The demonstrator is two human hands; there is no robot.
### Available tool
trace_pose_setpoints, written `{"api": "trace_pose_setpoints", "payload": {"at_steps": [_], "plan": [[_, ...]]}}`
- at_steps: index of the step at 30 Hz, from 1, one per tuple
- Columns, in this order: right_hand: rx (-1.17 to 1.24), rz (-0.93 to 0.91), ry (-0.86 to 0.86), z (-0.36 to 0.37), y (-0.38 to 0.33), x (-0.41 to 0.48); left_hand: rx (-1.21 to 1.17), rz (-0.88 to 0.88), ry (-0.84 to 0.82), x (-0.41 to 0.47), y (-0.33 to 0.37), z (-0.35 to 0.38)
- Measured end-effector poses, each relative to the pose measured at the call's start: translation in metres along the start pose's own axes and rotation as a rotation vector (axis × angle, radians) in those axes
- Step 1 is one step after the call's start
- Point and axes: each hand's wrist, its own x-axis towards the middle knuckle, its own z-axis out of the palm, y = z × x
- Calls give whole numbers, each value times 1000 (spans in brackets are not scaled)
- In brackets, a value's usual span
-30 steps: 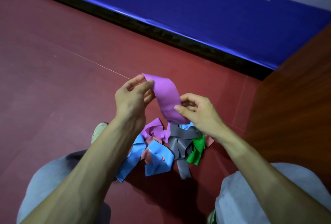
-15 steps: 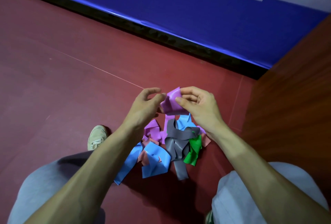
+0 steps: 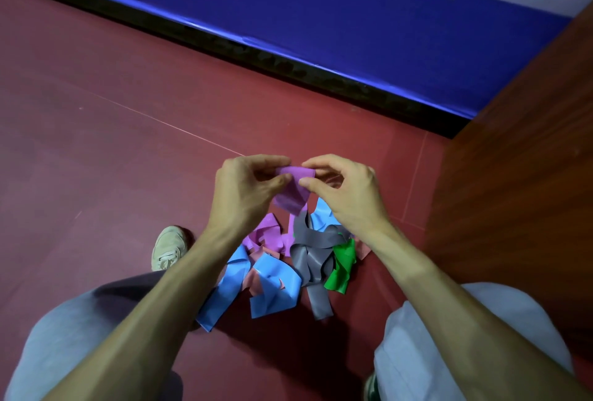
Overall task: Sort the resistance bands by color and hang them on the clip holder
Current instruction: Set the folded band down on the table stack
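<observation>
A folded purple band hangs between my two hands above the floor. My left hand pinches its left edge and my right hand pinches its right edge. Below them a heap of bands lies on the red floor: another purple band, blue bands, a grey band, a green band and pink bits. No clip holder is in view.
A blue padded wall with a black base strip runs across the back. A brown wooden panel stands at the right. My knees in grey trousers and a beige shoe flank the heap.
My hands have come together, folding the stretched purple band into a small bundle, and moved slightly lower over the heap.
</observation>
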Motion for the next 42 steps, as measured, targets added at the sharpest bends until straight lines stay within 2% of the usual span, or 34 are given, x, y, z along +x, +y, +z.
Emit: {"api": "trace_pose_setpoints", "payload": {"at_steps": [4, 13, 16, 19, 26, 30, 33, 39, 42], "plan": [[-69, -134, 102, -2, 1, 3, 148, 91, 22, -1, 3, 1], [2, -90, 92, -8, -2, 8, 325, 327, 31, 7, -6, 0], [55, -90, 44, -8, -2, 8, 285, 325, -42, 7, -6, -2], [172, -11, -57, -10, -3, 7, 267, 354, -102, 6, -3, -8], [389, 71, -205, -11, -9, 7, 144, 426, -66, 6, 3, -19], [441, 100, -330, -12, -10, 6, 2, 359, 18, 7, 6, -20], [343, 112, -428, -5, -8, 4, -197, 234, 114, 11, 7, -22], [132, 47, -396, 1, 2, 2, -581, -3, 250, 19, 8, -29], [121, 23, -417, 4, 2, 0, -641, -46, 259, 21, 6, -29]]}}
